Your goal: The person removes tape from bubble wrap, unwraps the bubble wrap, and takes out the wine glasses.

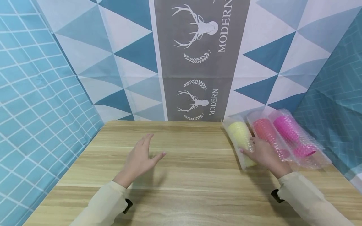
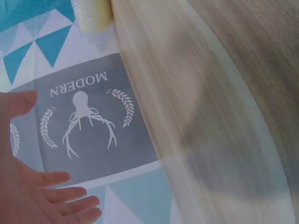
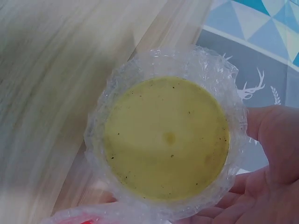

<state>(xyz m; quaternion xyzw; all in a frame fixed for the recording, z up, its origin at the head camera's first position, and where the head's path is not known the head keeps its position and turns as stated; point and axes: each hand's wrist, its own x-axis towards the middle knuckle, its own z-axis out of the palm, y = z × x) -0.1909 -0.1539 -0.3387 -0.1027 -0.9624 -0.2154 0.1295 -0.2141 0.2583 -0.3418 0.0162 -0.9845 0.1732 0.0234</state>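
At the right of the table lies a yellow cylinder wrapped in clear bubble wrap. My right hand holds it near its close end, thumb on the left side and fingers on the right. In the right wrist view its round, flat yellow end faces the camera through the wrap, with fingers partly hidden behind the wrap. My left hand hovers over the left half of the table, holding nothing, thumb spread away from the straight fingers. The left wrist view shows that palm and its extended fingers.
Beside the yellow cylinder lie a bubble-wrapped coral-red one and a bubble-wrapped magenta one with a narrowed waist and flared end. The wood-grain table meets a patterned cloth backdrop at its far edge. Blue cloth hangs at both sides.
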